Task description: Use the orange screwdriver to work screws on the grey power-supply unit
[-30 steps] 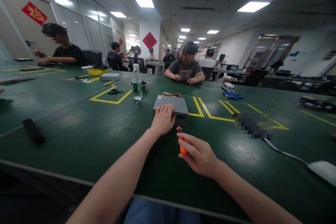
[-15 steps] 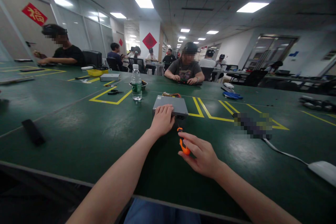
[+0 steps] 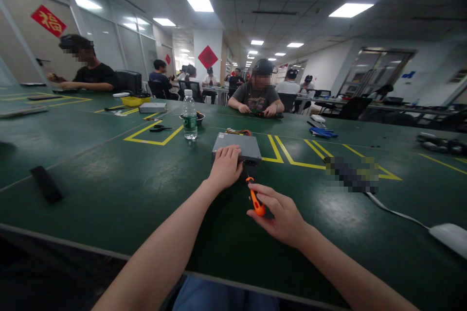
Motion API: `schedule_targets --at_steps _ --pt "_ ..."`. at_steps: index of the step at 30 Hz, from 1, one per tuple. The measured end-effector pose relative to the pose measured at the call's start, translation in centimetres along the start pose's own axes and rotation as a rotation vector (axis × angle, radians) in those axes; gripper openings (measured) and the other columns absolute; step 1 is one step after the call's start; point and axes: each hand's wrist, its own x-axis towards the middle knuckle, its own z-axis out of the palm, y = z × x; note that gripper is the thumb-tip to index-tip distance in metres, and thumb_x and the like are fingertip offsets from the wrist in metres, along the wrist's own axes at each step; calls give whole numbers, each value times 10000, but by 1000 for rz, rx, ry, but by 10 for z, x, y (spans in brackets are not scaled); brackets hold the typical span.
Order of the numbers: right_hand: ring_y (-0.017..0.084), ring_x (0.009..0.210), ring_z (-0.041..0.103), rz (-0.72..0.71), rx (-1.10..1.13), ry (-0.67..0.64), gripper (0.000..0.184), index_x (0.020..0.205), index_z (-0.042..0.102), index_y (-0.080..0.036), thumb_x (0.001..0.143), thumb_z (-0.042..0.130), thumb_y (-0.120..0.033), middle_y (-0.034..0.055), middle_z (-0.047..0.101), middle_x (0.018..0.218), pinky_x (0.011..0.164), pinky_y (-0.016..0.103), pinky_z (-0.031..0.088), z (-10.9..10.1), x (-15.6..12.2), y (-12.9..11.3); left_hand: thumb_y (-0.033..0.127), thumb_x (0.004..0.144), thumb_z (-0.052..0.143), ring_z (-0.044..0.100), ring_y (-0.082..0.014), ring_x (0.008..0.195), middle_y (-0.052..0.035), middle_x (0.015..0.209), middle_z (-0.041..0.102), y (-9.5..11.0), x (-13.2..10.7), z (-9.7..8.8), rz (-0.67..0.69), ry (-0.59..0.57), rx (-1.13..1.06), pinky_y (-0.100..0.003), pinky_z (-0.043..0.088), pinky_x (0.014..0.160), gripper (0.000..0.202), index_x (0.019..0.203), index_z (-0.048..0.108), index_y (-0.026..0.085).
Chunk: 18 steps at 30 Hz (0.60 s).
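Note:
A flat grey metal box [image 3: 242, 146] with coloured wires at its far end lies on the green table [image 3: 109, 189]. My left hand [image 3: 226, 167] rests on its near left corner, fingers curled over the top edge. Just right of it, my right hand [image 3: 280, 216] pinches an orange-handled screwdriver [image 3: 255, 200]. The screwdriver's dark tip points at the box's near face.
A water bottle [image 3: 189, 115] and a small bowl [image 3: 199, 116] stand beyond the box to the left. A black flat object [image 3: 46, 183] lies at the left, a white device with a cable [image 3: 449, 237] at the right. Several people sit at the far side.
My right hand has shifted slightly right and turned the screwdriver handle in its fingers. My left hand stays on the box.

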Motion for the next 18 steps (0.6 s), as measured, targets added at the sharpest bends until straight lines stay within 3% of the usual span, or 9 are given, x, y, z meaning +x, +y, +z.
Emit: schedule_targets --at_steps 5,12,18 --pt "244 1055 564 -59 -43 -172 340 1214 403 -155 891 432 -258 195 505 1191 761 339 535 -4 4 -5 230 811 481 436 -232 1158 -95 1241 517 0 0 0 3 5 7 -400 301 994 292 1094 481 161" --pt "207 972 607 2 8 8 300 1098 411 -179 847 540 -280 166 555 1149 730 316 540 1 -1 1 227 802 489 433 -239 1166 -92 1252 508 0 0 0 -11 -9 11 -422 307 988 311 1109 475 181" --pt "223 1025 587 -61 -45 -164 335 1198 428 -168 877 461 -259 180 522 1201 752 315 535 -3 3 -5 230 810 474 432 -239 1172 -92 1253 510 1 0 -1 -7 -5 11 -416 304 992 294 1100 478 176"
